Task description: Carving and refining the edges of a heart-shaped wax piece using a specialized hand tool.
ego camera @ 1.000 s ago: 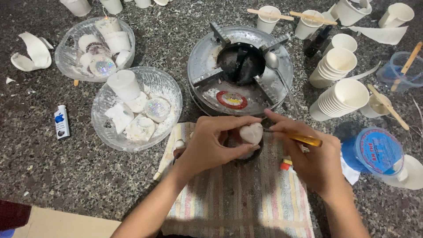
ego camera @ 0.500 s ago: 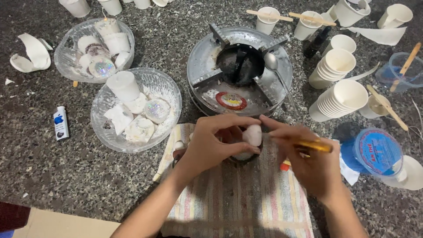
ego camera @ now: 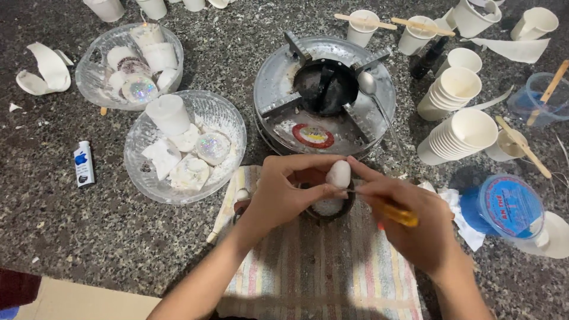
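the speckled dark stone counter [ego camera: 195, 249] spreads under everything, rough and grainy. on it, right below my arms, lies the striped woven cloth [ego camera: 320, 278], soft and faded in pink, yellow and grey bands. beyond my hands sits the round metal burner [ego camera: 323, 95], dull silver with a blackened centre and a spoon [ego camera: 370, 89] resting across it. to the left are two clear ribbed glass bowls; the nearer bowl [ego camera: 225, 118] holds white waxy chunks and glittery discs. to the right lie stacks of white paper cups [ego camera: 465, 133], on their sides, and a blue plastic lid [ego camera: 510, 204].

since half a second ago the pale lump has tipped more upright, and my right hand has come in closer, the tool's tip now just touching the lump.

my left hand [ego camera: 284, 192] curls around a small dark round cup [ego camera: 328, 207] on the cloth, fingers pinching a smooth egg-shaped white lump [ego camera: 339, 175] at the cup's rim. my right hand [ego camera: 415, 222] is closed narrowly on a thin tool with a yellow handle [ego camera: 398, 214], gripped like a pen, its metal tip at the lump.
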